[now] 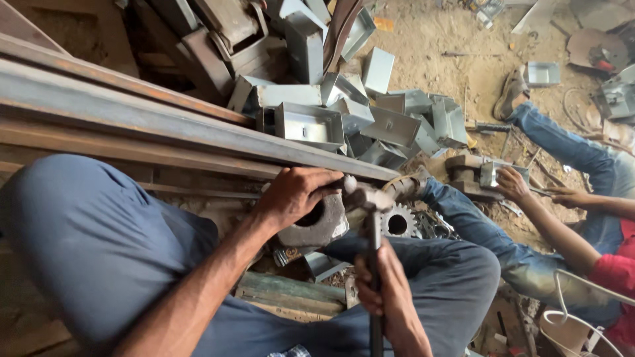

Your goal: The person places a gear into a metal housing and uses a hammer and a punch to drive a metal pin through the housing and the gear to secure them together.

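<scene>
My left hand (297, 193) rests on top of a heavy grey metal block with a round hole (316, 228), its fingers closed over something small at the block's upper edge; what it pinches is hidden. My right hand (383, 291) grips the dark handle of a hammer (374, 254) held upright. The hammer's steel head (367, 197) sits just right of my left fingertips. My legs in blue-grey trousers frame the block on both sides.
Long rusty steel bars (132, 112) run across the left. A pile of folded sheet-metal boxes (357, 116) lies beyond. A toothed gear (397, 223) sits beside the block. At right another person in jeans works with both hands on a metal piece (489, 173).
</scene>
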